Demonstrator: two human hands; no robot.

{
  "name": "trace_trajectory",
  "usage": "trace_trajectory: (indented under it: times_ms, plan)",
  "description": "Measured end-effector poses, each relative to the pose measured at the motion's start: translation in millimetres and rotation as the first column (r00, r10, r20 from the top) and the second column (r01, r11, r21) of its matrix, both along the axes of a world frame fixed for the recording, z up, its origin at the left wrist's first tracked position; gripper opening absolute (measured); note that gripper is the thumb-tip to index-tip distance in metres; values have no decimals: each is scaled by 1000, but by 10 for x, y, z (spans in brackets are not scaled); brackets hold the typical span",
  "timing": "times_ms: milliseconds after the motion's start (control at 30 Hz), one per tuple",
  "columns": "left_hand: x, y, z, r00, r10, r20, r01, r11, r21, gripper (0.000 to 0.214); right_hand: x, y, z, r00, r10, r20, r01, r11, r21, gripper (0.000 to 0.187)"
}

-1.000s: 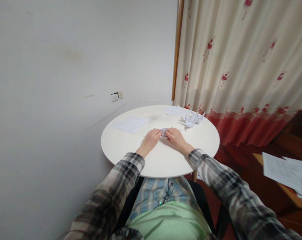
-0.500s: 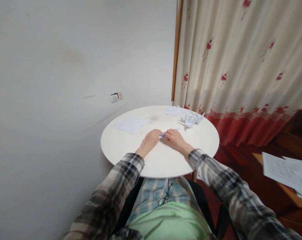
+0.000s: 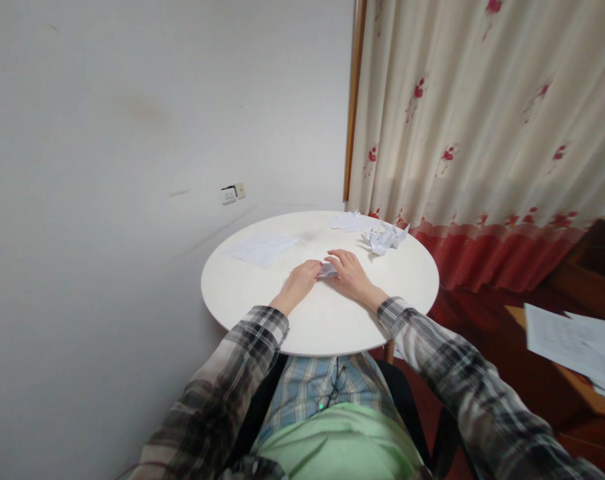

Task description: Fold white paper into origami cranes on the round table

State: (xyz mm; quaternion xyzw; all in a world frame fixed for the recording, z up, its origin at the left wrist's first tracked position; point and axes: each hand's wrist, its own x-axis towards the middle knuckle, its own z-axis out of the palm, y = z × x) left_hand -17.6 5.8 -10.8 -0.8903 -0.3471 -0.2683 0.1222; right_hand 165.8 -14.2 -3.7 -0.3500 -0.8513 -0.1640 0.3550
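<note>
A small folded piece of white paper [image 3: 327, 269] lies on the round white table [image 3: 412, 280] between my two hands. My left hand [image 3: 302, 277] rests curled against the paper's left side, fingertips pinching its edge. My right hand [image 3: 348, 271] lies over the paper's right part with fingers stretched out flat, pressing it down. Most of the paper is hidden under the fingers.
A flat white sheet [image 3: 262, 248] lies at the table's far left. Folded paper shapes [image 3: 385, 238] and more paper [image 3: 349, 221] sit at the far right. A flowered curtain [image 3: 482, 133] hangs behind. Printed sheets [image 3: 572, 347] lie on a wooden surface at right.
My right hand has opened from a curled pinch and slid forward, its fingers now flat over the paper. My left hand has barely moved.
</note>
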Motion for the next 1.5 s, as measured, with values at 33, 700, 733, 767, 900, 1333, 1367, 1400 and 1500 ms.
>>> trace_trajectory:
  times_ms: [33,700,733,767,900,1333,1367,1400,1500]
  plan:
    - [-2,3,1,1000,-7,1,7,1000,16,24,1,-3,-1,1000,1,10,-1,1000,-3,37]
    - [-24,0,-20,989,143,31,-128,949,-287,23,9,-18,-49,985,-109,133,149,923,-353,12]
    - [-26,3,-23,991,126,42,-109,951,-290,24,8,-21,-43,983,-119,137,161,918,-363,12]
    - [-29,11,-30,994,97,51,-78,953,-292,24,8,-25,-36,983,-123,137,165,914,-370,12]
    - [-47,78,-99,997,-1,81,24,958,-287,28,6,-53,-12,988,-104,118,142,910,-389,19]
    - [-6,63,-142,1000,7,6,-4,943,-333,39,16,-56,-23,976,-165,139,207,900,-383,20]
    - [-6,60,-137,1000,5,13,0,940,-342,39,14,-59,-24,976,-171,134,210,900,-381,23]
    - [-7,59,-133,1000,4,21,3,937,-351,39,11,-61,-26,975,-179,129,215,900,-380,27]
    - [-14,64,-134,999,-6,33,18,930,-368,40,3,-62,-37,974,-191,125,225,893,-389,33]
